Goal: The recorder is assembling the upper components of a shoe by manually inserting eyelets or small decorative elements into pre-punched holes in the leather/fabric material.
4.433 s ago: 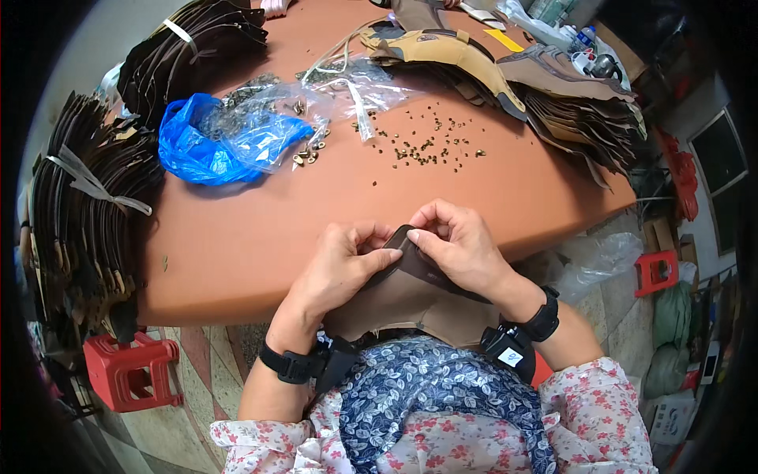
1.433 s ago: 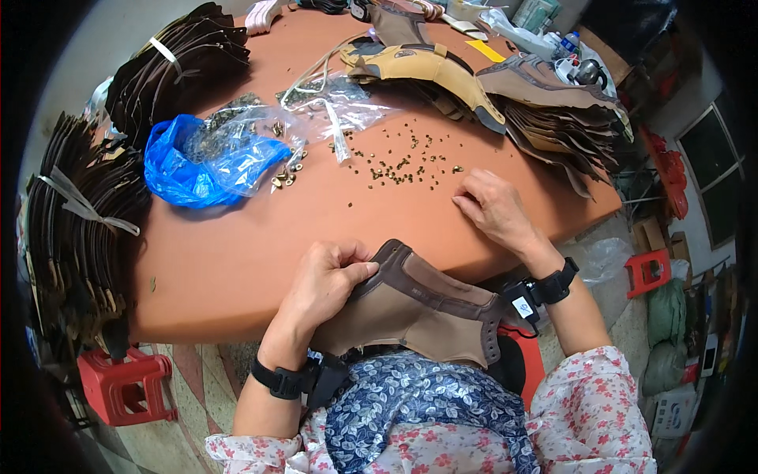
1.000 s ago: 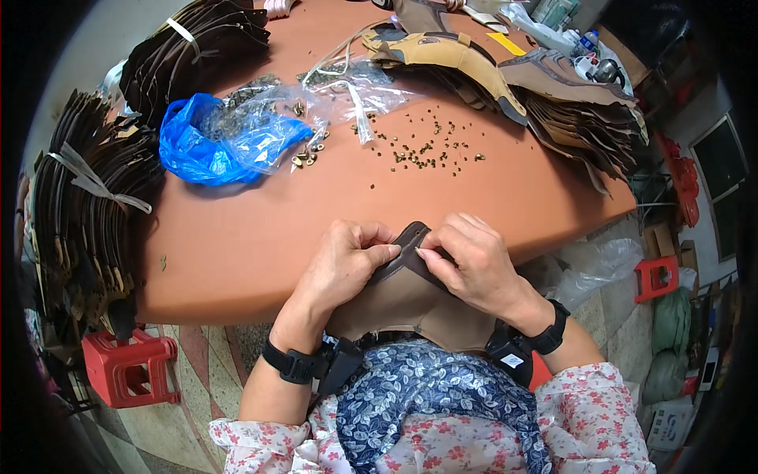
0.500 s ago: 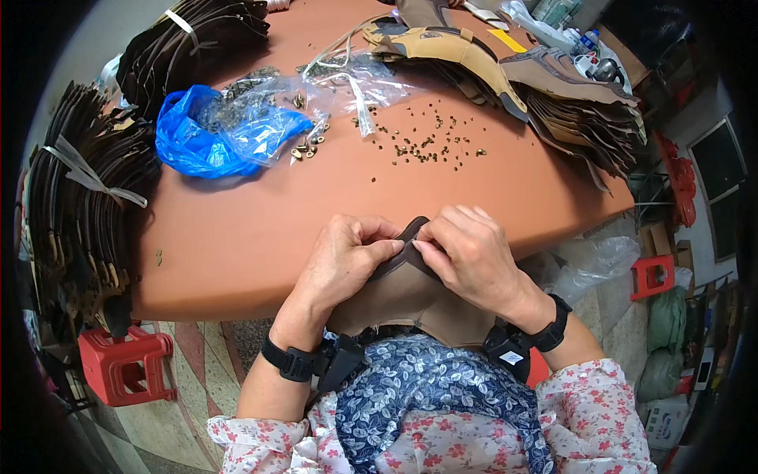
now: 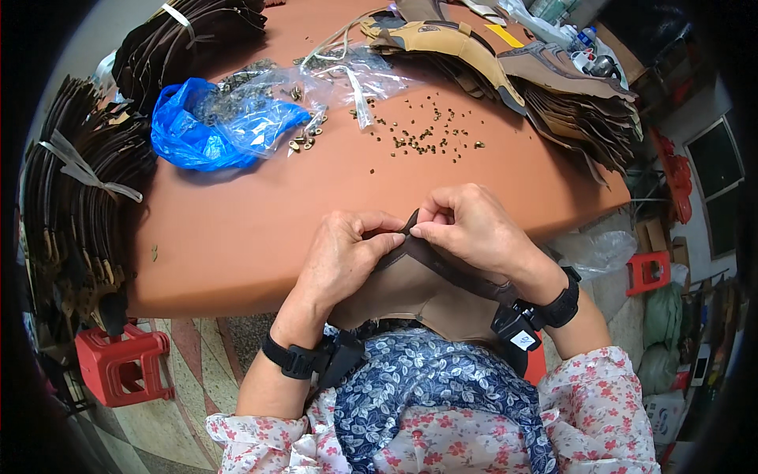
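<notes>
Left hand [image 5: 343, 249] and right hand [image 5: 480, 229] pinch a brown panel [image 5: 403, 288] at the table's [image 5: 237, 229] near edge; slackening could drop it.

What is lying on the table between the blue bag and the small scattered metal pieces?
In the head view, clear plastic, a white strip and some larger metal pieces lie there.

The table [image 5: 253, 229] looks smooth and matt to me. On it, small metal pieces [image 5: 422, 148] glint like brass and a crinkled blue plastic bag [image 5: 175, 141] shines. At the table's near edge, the brown panel [image 5: 387, 291] seems dull, cloth-like. Below the table's left corner, a red stool [image 5: 99, 365] is smooth plastic.
</notes>
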`<state>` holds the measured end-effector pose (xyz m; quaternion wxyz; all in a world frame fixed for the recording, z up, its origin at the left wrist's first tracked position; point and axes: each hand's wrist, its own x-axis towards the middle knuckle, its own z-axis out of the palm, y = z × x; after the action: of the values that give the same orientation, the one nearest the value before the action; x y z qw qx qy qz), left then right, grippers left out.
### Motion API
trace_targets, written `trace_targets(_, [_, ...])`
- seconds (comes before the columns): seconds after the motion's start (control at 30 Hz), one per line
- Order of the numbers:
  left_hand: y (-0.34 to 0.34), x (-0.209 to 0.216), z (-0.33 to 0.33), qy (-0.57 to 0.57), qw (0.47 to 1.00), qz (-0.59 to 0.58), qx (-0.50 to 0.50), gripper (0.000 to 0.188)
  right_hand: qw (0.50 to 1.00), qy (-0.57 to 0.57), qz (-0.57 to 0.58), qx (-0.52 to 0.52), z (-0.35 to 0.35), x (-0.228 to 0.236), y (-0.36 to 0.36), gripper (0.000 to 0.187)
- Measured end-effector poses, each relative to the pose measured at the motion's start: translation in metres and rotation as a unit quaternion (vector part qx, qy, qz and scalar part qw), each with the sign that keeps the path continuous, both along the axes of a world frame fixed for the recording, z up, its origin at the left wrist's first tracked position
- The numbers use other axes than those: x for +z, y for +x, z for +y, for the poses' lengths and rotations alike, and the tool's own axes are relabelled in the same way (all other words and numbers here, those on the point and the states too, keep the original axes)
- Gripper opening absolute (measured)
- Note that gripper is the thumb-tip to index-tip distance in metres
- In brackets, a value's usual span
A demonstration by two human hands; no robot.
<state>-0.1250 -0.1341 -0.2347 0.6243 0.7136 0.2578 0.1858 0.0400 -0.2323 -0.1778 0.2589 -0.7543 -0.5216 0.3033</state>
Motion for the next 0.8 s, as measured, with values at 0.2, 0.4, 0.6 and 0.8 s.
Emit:
trace_targets(0.2, [0.001,-0.002,0.0,-0.003,1.0,-0.024,-0.01,0.018,0.988,0.112,0.1,-0.022,-0.003,-0.029,0.007,0.015])
trace_targets(0.4, [0.001,0.003,-0.001,0.012,1.0,0.006,0.003,0.017,0.979,0.033,0.201,-0.005,-0.003,-0.024,0.008,0.015])
trace_targets(0.6, [0.0,0.005,-0.004,0.03,0.999,0.005,0.019,0.014,0.992,0.036,0.119,0.001,-0.001,-0.024,0.001,0.015])
trace_targets(0.8, [-0.001,0.005,-0.001,0.012,1.0,0.011,0.011,0.017,0.99,0.081,0.118,-0.005,-0.005,-0.033,0.001,0.013])
